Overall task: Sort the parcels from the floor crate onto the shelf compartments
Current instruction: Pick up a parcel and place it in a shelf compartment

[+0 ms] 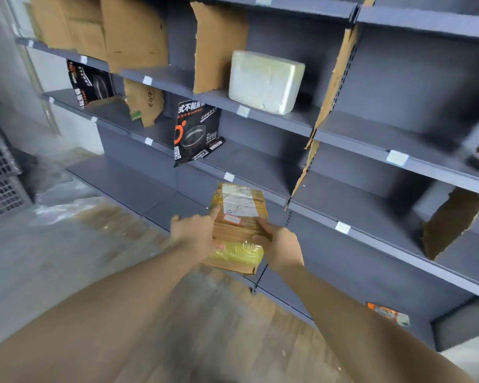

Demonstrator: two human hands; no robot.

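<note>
Floor [205, 313]: wood-look planks, with plastic sheeting [64, 205] at the left.
Parcel [239, 217] — brown carton with yellow tape, held off the floor before the low shelf tiers. Its long axis runs away from the person toward the shelf, label face up.
Left hand [191, 233] clasps its left edge, right hand [281, 248] its right edge.
Shelf [371, 217] — grey steel, cardboard dividers [219, 45].
On the tiers: black pan carton [197, 134], white foam box [264, 81].
Grey crate [0, 175] at far left.

I see the parcel [239, 217], a brown carton banded with yellow tape, white label up, gripped between left hand [191, 233] and right hand [281, 250] before the grey shelf [357, 214]. A white foam box [264, 81] sits in an upper compartment.
</note>
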